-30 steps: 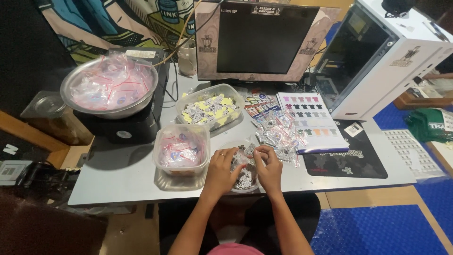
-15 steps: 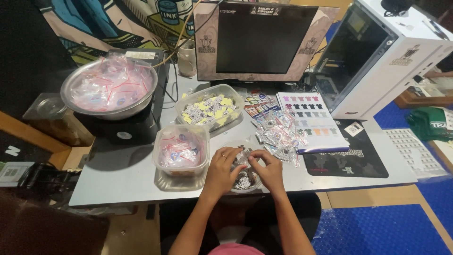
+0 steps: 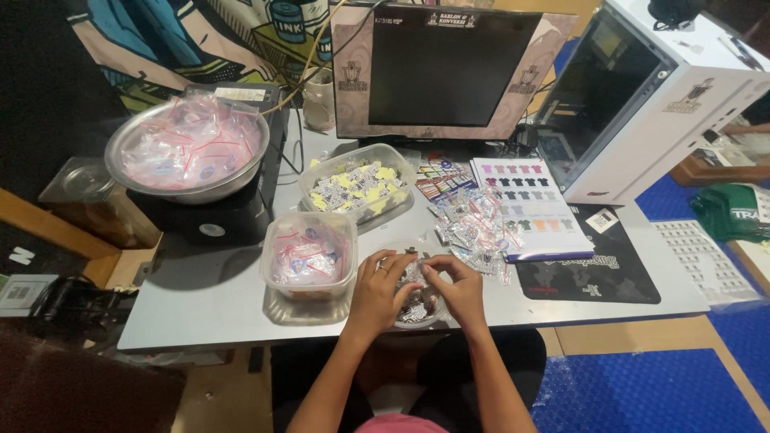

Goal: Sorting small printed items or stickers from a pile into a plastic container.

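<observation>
Both my hands meet over a small round clear dish (image 3: 417, 309) of tiny dark and silver pieces at the table's front edge. My left hand (image 3: 377, 289) curls over the dish's left side, and its fingers pinch a small piece. My right hand (image 3: 457, 289) curls over the right side, fingertips touching the same small piece between the hands. Just left of the hands stands a clear tub (image 3: 309, 255) filled with small pink-striped zip bags. A heap of small filled clear bags (image 3: 473, 228) lies just beyond my right hand.
A steel bowl of zip bags (image 3: 188, 148) rests on a black box at the left. A tub of yellow and white pieces (image 3: 357, 186) sits behind. A monitor (image 3: 445, 72), a white case (image 3: 642, 96), a colour chart sheet (image 3: 529, 204) and a black mat (image 3: 593, 269) fill the back and right.
My hands have stayed over the dish, with only small finger movements. The view has shifted slightly.
</observation>
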